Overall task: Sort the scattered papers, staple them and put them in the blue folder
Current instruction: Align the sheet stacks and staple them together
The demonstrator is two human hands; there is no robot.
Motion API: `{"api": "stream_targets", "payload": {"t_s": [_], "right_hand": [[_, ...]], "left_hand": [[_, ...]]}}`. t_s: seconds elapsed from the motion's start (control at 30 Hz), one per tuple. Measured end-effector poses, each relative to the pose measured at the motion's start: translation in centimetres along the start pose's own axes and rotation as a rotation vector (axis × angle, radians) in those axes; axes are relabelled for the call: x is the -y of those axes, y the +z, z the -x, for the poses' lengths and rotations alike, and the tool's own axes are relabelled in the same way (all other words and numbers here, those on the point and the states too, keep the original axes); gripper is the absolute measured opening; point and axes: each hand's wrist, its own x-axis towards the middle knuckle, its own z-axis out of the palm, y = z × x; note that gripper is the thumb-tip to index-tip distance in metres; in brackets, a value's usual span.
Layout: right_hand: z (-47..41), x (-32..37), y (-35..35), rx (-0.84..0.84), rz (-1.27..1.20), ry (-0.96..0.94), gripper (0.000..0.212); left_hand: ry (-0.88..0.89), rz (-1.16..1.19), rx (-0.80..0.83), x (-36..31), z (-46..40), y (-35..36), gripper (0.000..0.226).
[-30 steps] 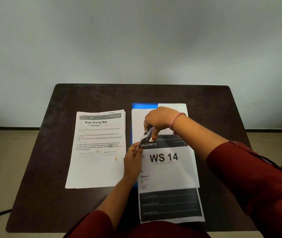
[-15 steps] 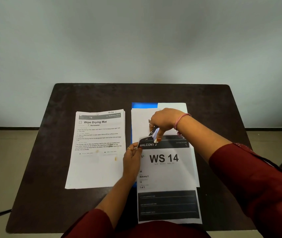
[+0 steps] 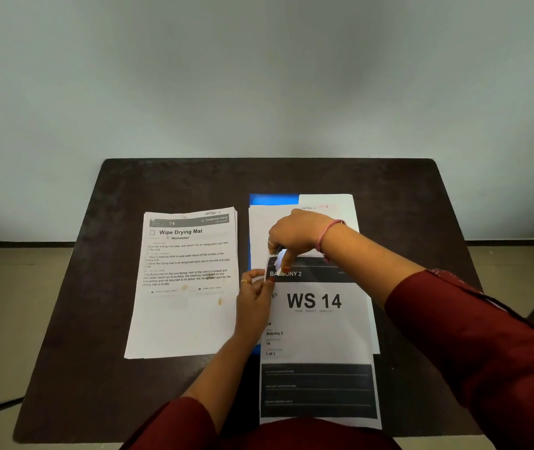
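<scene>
The "WS 14" paper stack point(image 3: 317, 332) lies in front of me, partly over the blue folder point(image 3: 273, 199). My left hand point(image 3: 256, 297) pinches the stack's top-left corner. My right hand point(image 3: 298, 235) grips a small stapler point(image 3: 279, 259) from above, its tip over that same corner and covering part of the word "BALCONY". A second stack headed "Wipe Drying Mat" point(image 3: 187, 287) lies flat to the left. White sheets point(image 3: 327, 203) lie on the folder beneath my right hand.
Everything rests on a dark brown table point(image 3: 405, 196) set against a pale wall. The near table edge is at my body, and the floor shows on both sides.
My right hand has moved slightly nearer and lower with the stapler, further over the stack's corner. My left hand keeps its pinch in almost the same spot.
</scene>
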Motion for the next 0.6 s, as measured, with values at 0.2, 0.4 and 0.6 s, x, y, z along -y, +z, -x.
{"api": "stream_targets", "payload": {"t_s": [0.2, 0.4, 0.6], "right_hand": [[-0.9, 0.3, -0.4, 0.022, 0.046, -0.053, 0.038], [-1.6, 0.1, -0.1, 0.026, 0.092, -0.09, 0.035], [-2.1, 0.1, 0.2, 0.021, 0.117, -0.124, 0.036]], "left_hand": [[-0.018, 0.026, 0.022, -0.2, 0.0, -0.1, 0.008], [-0.059, 0.115, 0.152, -0.5, -0.2, -0.5, 0.027], [-0.018, 0.028, 0.087, -0.6, -1.0, -0.5, 0.022]]}}
